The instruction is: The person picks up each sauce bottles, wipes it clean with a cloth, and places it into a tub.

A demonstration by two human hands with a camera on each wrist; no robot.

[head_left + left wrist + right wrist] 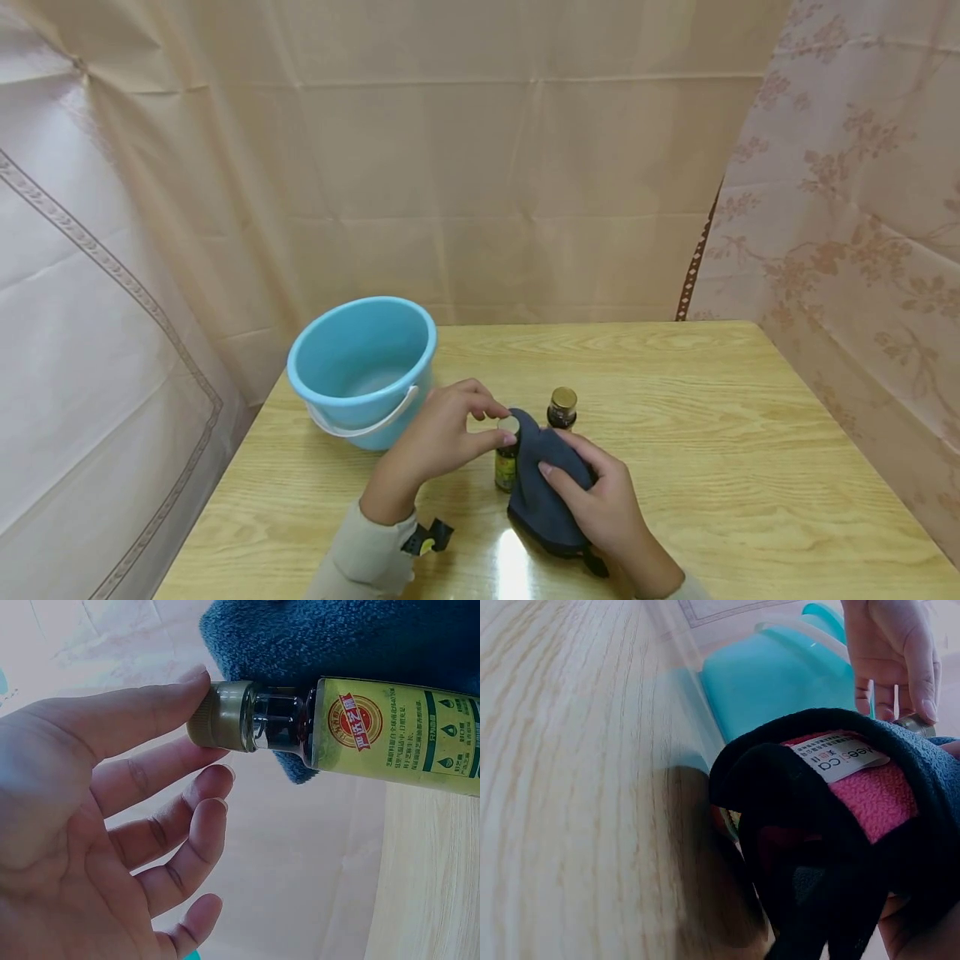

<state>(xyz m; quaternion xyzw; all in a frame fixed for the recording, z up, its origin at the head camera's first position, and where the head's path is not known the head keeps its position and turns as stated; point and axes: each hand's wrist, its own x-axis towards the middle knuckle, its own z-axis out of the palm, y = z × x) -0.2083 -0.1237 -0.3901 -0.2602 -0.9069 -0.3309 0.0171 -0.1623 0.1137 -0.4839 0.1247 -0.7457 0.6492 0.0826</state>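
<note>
Light wood-grain surface [675, 400] with a glossy glare patch near the front, plain beige curtain [487, 167] behind, bordered pale cloth [90, 333] at left, floral-print cloth [862, 208] at right

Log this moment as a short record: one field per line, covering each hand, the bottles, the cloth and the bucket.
left hand: fingertips pinch the cap of the yellow-label bottle
right hand: presses the dark blue cloth against that bottle
second bottle: upright behind the cloth, gold cap, untouched
blue bucket: on the wooden table, left of the hands, white handle down
</note>
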